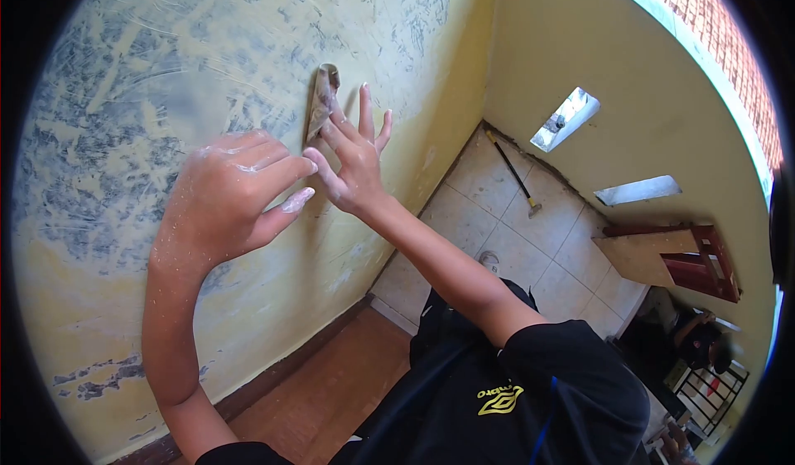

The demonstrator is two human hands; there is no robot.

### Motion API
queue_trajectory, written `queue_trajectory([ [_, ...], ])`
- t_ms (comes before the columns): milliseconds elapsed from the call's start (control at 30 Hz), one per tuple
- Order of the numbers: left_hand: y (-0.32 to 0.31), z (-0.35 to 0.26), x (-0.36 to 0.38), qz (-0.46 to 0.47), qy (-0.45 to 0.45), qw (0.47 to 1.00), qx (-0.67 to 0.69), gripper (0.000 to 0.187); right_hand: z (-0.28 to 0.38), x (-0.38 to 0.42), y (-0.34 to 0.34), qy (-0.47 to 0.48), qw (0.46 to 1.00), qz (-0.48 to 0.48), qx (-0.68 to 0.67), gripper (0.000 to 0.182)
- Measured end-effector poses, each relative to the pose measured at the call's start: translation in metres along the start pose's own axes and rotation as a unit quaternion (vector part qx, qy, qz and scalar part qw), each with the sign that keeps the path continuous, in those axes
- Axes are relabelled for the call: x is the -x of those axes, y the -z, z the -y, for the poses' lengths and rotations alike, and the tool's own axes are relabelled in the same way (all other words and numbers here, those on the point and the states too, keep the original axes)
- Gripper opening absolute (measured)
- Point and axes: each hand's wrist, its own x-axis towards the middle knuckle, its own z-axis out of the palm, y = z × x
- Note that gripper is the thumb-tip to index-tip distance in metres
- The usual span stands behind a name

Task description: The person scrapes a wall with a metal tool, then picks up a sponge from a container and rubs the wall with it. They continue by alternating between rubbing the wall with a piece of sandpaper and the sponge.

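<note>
The wall point(91, 183), yellow with broad grey smears, filled the left of the view. At the right stood a second wall point(530, 43) with two slanted openings; tiled floor point(472, 216) lay at its foot, and a reddish-brown surface point(323, 374) lay below the first wall. The person wore a black shirt point(447, 390) with a yellow logo. Beyond, near the second wall, were a red frame point(704, 262), another person point(704, 341) in dark clothes and a black rack point(712, 399). A long-handled tool point(513, 171), black and yellow, lay on the tiles near the corner.

The left hand point(236, 196), dusted white, was curled before the wall, its thumb and forefinger apart at the tips; whether the folded fingers held anything could not be told. Its forefinger tip was just beside the right thumb. The right hand point(352, 163) had its fingers spread, two of them against a brownish flat piece point(319, 109); whether they pinched it could not be told. That piece was at the wall, above the left forefinger.
</note>
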Motion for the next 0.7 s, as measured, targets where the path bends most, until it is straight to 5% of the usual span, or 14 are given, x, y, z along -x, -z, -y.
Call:
queue_trajectory([
  [133,-0.007,0.002,0.000,0.015,-0.014,1.000,0.007,0.023,-0.041,0.016,0.026,-0.016,0.996,0.063,0.064,0.052],
  [267,-0.010,0.001,0.001,0.018,-0.010,1.000,0.010,0.024,-0.031,-0.023,0.019,-0.074,0.996,-0.038,-0.020,0.051],
  [467,-0.007,-0.001,-0.003,0.020,0.001,1.000,0.013,0.025,-0.043,0.004,0.027,0.061,0.991,0.085,0.081,0.048],
  [600,-0.013,-0.002,-0.004,0.025,-0.006,0.999,0.020,0.025,-0.034,-0.018,0.020,-0.087,0.995,-0.019,0.039,0.050],
  [700,-0.014,0.001,-0.004,0.041,-0.002,0.999,0.026,0.026,-0.007,0.000,0.007,0.030,0.999,0.033,-0.003,0.050],
])
